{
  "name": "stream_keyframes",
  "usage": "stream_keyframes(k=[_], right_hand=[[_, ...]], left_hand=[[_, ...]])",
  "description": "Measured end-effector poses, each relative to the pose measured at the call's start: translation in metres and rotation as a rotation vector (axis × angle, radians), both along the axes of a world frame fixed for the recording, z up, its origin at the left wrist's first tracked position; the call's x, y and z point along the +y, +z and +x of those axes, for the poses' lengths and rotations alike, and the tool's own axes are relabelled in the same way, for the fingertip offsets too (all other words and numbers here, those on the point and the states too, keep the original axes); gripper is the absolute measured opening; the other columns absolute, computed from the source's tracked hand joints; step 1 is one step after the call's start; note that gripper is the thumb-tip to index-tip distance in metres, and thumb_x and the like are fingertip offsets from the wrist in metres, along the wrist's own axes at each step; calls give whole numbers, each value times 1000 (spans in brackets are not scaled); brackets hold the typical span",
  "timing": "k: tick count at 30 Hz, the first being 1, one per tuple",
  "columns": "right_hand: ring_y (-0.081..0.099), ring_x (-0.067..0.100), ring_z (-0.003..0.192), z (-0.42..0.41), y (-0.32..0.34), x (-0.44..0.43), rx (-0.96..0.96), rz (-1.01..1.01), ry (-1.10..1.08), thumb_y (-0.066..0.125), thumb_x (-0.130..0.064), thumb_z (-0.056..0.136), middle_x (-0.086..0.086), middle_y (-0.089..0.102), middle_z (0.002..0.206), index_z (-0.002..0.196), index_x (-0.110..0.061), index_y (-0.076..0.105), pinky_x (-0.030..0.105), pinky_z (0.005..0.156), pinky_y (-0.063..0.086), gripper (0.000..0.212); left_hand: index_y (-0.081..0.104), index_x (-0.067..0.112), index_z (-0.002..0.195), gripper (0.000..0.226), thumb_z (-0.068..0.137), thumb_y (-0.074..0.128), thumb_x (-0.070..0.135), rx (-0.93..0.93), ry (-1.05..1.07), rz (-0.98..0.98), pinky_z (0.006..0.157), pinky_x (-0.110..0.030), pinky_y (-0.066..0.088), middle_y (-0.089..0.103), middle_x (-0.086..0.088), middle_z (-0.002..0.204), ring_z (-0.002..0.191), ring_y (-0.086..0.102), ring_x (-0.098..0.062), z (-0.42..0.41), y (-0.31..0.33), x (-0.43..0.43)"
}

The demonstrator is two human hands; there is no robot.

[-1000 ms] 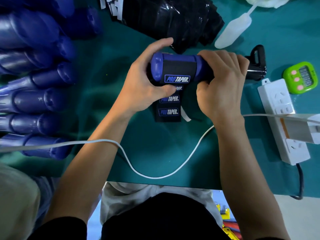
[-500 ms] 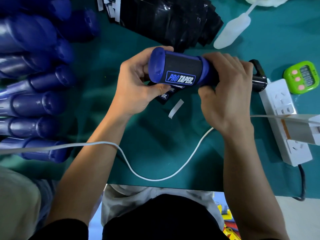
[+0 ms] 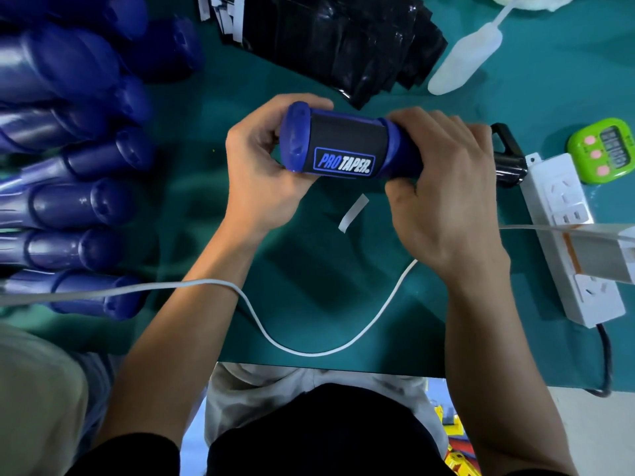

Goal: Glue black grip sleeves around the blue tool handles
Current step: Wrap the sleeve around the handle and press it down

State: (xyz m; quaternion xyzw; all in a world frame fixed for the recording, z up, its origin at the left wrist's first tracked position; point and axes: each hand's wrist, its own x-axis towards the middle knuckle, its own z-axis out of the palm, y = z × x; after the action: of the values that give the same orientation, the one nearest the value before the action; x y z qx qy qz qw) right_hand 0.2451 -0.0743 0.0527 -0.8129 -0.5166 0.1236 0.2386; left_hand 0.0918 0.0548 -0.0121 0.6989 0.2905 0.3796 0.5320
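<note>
One sleeve (image 3: pixel 343 140) is wrapped round the handle (image 3: pixel 294 139) you hold above the table (image 3: pixel 309 286), logo facing you; its seam is hidden. The bare handles (image 3: pixel 86 201) at your left and the stack of sleeves (image 3: pixel 343 46) beyond suggest most of the job remains. Your left grip (image 3: pixel 261 173) clasps the capped end and your right grip (image 3: pixel 443 194) the other, with the sleeve between them.
</note>
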Motion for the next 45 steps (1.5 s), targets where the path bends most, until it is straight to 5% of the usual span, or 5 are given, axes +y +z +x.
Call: stream_keyframes(k=[7,14,26,38,45], right_hand=[[49,28,83,-7,4,0,88,42,33,62,-1,68,1,61,90,113,-13,66,37,87,34,46],[51,29,83,-17,-12,8,-54,31,-41,59,1,73,3,63,90,115,-10,69,33,87,30,44],[54,35,82,-21,-21,17,-135,55,-124,55,-2,71,8,64,89,109,-6,69,41,85,35,41],[48,32,76,-27,-13,13,-50,48,23,64,-3,67,6,64,85,108,-5,68,37,74,31,41],[61,4,84,3,3,5,446,-124,142,72,-29,82,-15,69,88,133,-32,58,12,74,46,53]], left_hand=[[49,15,134,61,78,71,5,-45,317,62,86,-63,43,60,-5,121,104,56,-28,4,-3,-12],[78,42,81,60,71,59,-14,73,24,-293,69,-16,48,70,23,76,73,60,8,2,-3,-8],[49,-7,133,85,68,96,23,-221,-343,-714,106,-44,44,63,-16,119,114,57,-31,-3,10,1],[41,12,143,79,78,85,6,-384,-483,-761,105,-41,45,62,-6,129,121,57,-26,-8,4,12],[36,11,140,82,75,85,6,-475,-539,-780,99,-45,42,64,-9,122,116,58,-29,-5,6,13]])
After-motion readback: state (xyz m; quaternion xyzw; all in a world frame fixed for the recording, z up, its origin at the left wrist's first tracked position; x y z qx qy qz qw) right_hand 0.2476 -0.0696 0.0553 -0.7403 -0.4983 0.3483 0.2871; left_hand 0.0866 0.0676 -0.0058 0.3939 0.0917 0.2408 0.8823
